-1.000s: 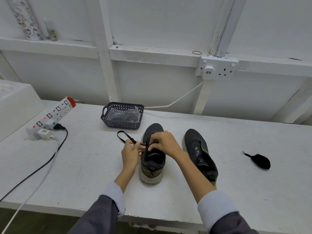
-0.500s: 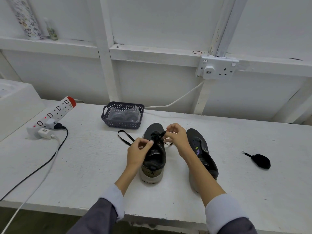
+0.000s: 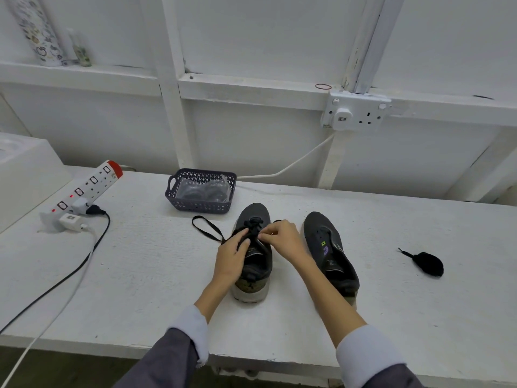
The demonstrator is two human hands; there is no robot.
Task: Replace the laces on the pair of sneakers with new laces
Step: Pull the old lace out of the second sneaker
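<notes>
Though mid-table [image 3: 145, 275], left hand [image 3: 230, 259] on lace [image 3: 208, 229].

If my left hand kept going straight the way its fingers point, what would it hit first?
The black lace across the front of the shoe: your left hand points up and right at it and seems to be pinching it. Depth is hard to judge.

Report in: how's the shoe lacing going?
Left hand and right hand pinch the black lace on the left sneaker. Right sneaker looks unlaced. Nothing blocking.
</notes>
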